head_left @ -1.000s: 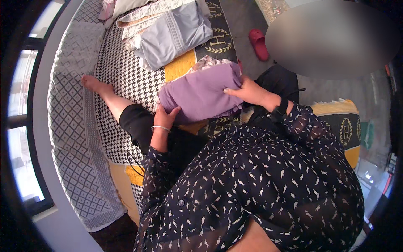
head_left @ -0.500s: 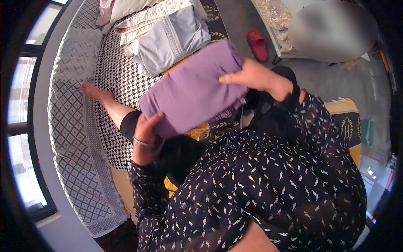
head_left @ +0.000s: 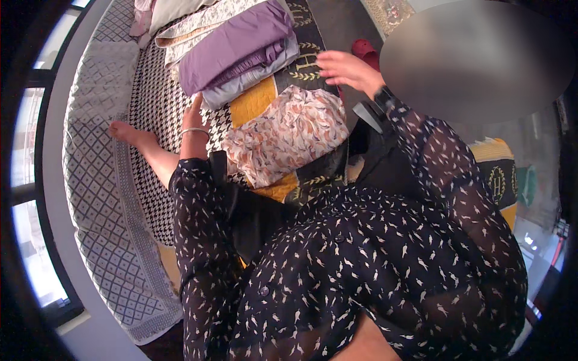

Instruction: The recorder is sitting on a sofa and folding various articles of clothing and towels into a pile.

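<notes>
A folded purple garment point(head_left: 235, 48) lies on top of a folded grey garment point(head_left: 259, 77) on the far part of the seat. My left hand point(head_left: 195, 120), with a bangle at its wrist, is just below the pile's near left corner, fingers stretched out and empty. Out to the right of the pile, my right hand point(head_left: 349, 69) hangs in the air with its fingers apart and nothing in them. Between my arms, close to my lap, rests a loosely folded cloth point(head_left: 292, 135) in white with orange and brown leaf-like marks.
Behind the pile are a patterned cream cloth point(head_left: 174, 39) and a pale cushion point(head_left: 174, 12). A lattice-patterned cover point(head_left: 99, 180) runs along the left. My bare foot point(head_left: 126, 132) rests on the houndstooth cover point(head_left: 153, 99). A red clog point(head_left: 365, 53) is on the floor at right.
The purple garment has moved away from me onto the grey garment, and both hands have let go of it. The leaf-patterned cloth is now uncovered.
</notes>
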The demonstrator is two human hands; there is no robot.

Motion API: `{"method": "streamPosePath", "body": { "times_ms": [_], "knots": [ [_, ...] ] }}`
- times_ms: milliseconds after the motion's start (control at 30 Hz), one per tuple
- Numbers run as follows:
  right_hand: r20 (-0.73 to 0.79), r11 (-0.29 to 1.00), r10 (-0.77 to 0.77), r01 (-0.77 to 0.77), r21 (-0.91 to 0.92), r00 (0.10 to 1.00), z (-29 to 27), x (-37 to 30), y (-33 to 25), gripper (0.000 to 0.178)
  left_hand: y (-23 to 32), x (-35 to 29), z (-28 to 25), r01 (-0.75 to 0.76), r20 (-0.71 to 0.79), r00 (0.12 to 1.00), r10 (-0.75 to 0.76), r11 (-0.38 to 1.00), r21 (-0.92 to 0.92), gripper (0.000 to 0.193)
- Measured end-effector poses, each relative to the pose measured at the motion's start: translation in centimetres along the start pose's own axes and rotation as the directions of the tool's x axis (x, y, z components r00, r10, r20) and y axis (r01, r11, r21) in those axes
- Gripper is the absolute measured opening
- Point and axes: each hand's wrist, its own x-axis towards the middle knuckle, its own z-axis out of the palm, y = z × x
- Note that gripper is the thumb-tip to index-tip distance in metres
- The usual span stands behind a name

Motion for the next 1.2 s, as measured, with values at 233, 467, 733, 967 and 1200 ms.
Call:
{"method": "streamPosePath", "body": {
  "times_ms": [233, 467, 733, 967, 1200],
  "knots": [
    [0.036, 0.979, 0.070, -0.075, 0.188, 0.997, -1.8, -6.9, 2.4, 0.042, 1.8, 3.0, 2.4, 0.020, 0.095, 0.995, -0.013, 0.997, -0.069, 0.085],
    [0.074, 0.967, 0.093, -0.107, 0.230, 0.993, -1.3, -9.7, 3.0, 0.039, 3.4, 2.3, 4.5, 0.218, 0.220, 0.958, -0.183, 0.965, -0.144, 0.069],
    [-0.017, 0.967, 0.099, -0.092, 0.239, 0.995, -3.0, -11.0, 3.9, 0.033, 0.0, -0.5, -1.6, 0.239, 0.372, 0.919, -0.130, 0.935, -0.262, 0.058],
    [-0.048, 0.990, 0.058, -0.052, 0.130, 0.997, -1.2, -10.1, 5.5, 0.042, -5.3, -3.0, -6.0, -0.144, -0.028, 0.989, 0.148, 0.983, 0.113, 0.063],
    [0.026, 0.991, 0.131, -0.130, -0.022, 0.991, 3.7, -7.0, 7.9, 0.047, -12.9, -14.3, -2.5, -0.279, 0.046, 0.960, 0.275, 0.954, 0.111, 0.058]
  ]
}}
